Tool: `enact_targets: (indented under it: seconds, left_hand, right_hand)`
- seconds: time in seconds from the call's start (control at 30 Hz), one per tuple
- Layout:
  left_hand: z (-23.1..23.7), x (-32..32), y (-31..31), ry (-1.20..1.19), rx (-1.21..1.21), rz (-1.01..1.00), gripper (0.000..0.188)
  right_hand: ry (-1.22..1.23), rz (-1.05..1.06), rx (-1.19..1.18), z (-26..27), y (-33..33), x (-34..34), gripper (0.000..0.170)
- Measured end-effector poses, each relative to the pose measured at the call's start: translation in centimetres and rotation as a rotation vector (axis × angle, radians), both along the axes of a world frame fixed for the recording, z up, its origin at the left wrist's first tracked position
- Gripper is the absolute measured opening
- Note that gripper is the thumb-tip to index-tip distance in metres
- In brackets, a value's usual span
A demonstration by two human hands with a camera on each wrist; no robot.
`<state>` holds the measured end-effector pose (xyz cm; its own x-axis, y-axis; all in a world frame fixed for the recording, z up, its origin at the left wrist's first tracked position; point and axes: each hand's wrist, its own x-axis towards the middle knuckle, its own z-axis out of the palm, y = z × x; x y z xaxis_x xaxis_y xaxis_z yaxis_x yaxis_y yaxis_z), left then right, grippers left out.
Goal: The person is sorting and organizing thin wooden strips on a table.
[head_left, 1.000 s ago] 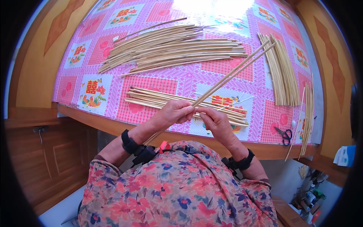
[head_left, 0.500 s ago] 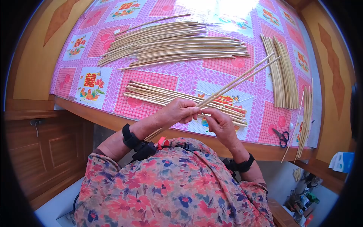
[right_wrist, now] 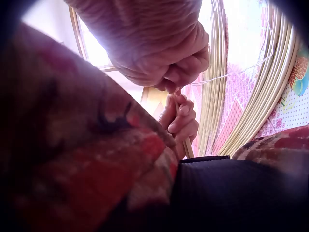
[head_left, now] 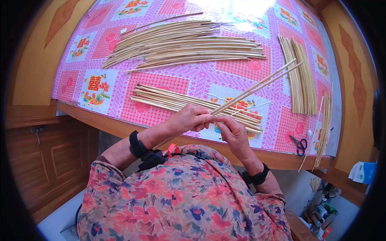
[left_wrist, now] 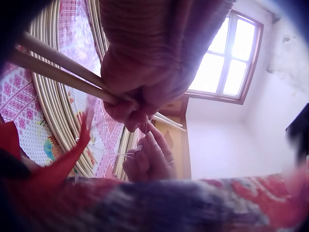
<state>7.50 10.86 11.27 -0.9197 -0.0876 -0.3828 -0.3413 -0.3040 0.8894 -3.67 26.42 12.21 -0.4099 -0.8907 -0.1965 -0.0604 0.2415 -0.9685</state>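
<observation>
In the head view my left hand grips two long pale wooden sticks, their far ends spread slightly apart and pointing up to the right. Close against it, my right hand pinches a thin white string right beside the sticks. The string trails from the right fingers back over the table, as the right wrist view shows. Beneath the held sticks lies a loose row of similar sticks. The left wrist view has the fingertips of both hands meeting at the sticks, the exact binding spot hidden by fingers.
A large spread of sticks lies at the back of the patterned tablecloth. Tidy bundles stand at the right, with more thin sticks near the edge. Scissors rest at the front right. Wooden panels flank the table.
The held sticks' far ends have shifted rightward and down a little in the head view. Both hands stay together, left on the sticks and right on the string.
</observation>
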Motion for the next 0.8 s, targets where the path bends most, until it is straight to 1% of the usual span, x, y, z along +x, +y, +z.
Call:
enact_targets:
  seconds: [0.17,0.33,0.37,0.43,0.5,0.57,0.63,0.67,0.73,0.8]
  left_hand:
    - [-0.3,0.0,0.1,0.019,-0.009,0.015,0.024]
    - [-0.1,-0.2,-0.1,0.011,0.035,0.035,0.023]
    - [-0.1,-0.2,-0.2,0.012,0.033,0.037,0.023]
    - [-0.3,-0.3,-0.4,0.048,0.037,0.008,0.024]
    - [-0.5,-0.3,-0.5,0.029,0.071,-0.016,0.024]
    - [-0.4,-0.4,-0.6,0.011,0.106,-0.043,0.025]
    - [0.3,-0.5,-0.7,0.015,0.040,-0.127,0.025]
    - [0.7,-0.4,-0.6,0.016,0.041,-0.126,0.025]
    - [1.2,-0.2,-0.6,-0.039,0.118,-0.140,0.025]
    - [0.8,0.0,-0.7,-0.040,0.119,-0.176,0.025]
  right_hand:
    - [-0.020,-0.024,0.032,-0.2,-0.1,0.1,0.015]
    - [-0.007,-0.022,0.032,0.0,-0.5,-0.1,0.015]
    - [-0.046,-0.022,0.040,-0.1,-0.6,-0.2,0.014]
    - [-0.086,-0.020,0.051,-0.3,-0.4,-0.6,0.014]
    - [-0.134,-0.016,0.037,-0.7,-0.2,-1.0,0.014]
    - [-0.131,-0.014,0.041,-0.3,-0.1,-1.1,0.014]
    - [-0.129,-0.013,0.047,-0.3,0.2,-1.2,0.014]
    - [-0.139,-0.017,0.032,-0.5,0.4,-1.3,0.015]
    - [-0.148,-0.020,0.015,-0.5,0.4,-1.4,0.015]
    - [-0.106,-0.006,0.012,-0.2,0.4,-1.3,0.015]
